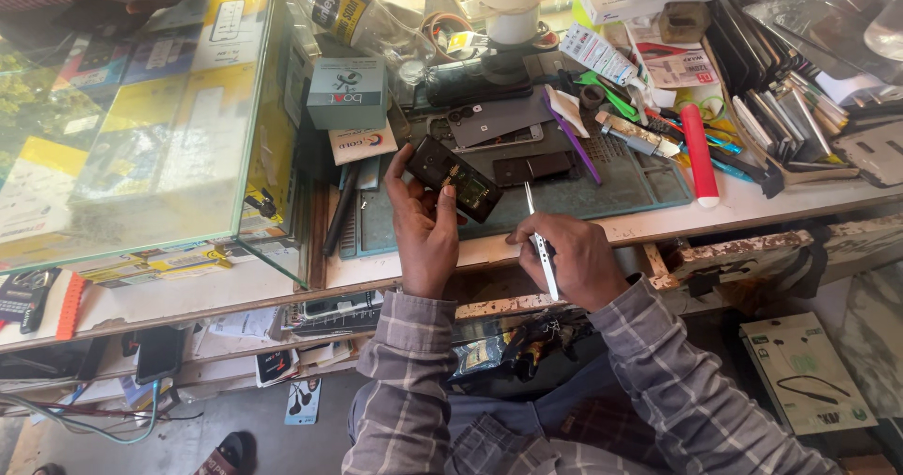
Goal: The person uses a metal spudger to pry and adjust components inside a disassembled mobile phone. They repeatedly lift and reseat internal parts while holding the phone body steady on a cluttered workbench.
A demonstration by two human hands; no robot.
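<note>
At frame centre, a cluttered workbench (658,221) (glass display case (160,127) upper left) held a green mat (611,188); the left hand (425,226) gripped an opened phone (453,178), the right hand (574,259) pinched tweezers (538,240).

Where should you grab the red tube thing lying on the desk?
Probably around its middle, coming from above. The red tube lies flat on the white desk edge, long and round. A pinch across its narrow width fits best. Its left side is freer; tools crowd its upper right. Both hands are busy: the left hand holds an opened phone, the right hand tweezers.
</note>
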